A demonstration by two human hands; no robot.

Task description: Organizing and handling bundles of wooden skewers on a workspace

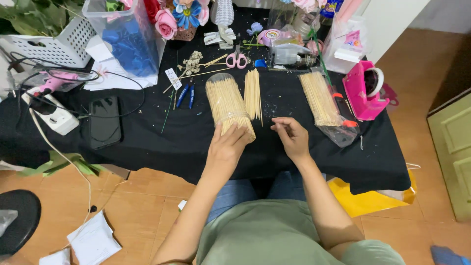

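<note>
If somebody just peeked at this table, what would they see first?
Probably the fat bundle of wooden sticks in clear wrap at the middle of the black table, with the left hand on its near end. Next, the bright pink tape dispenser at the right edge.

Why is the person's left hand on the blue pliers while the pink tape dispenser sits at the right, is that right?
Not quite. The head view shows the left hand on the skewer bundle, not the pliers, which lie apart. The tape dispenser does sit at the right.
</note>
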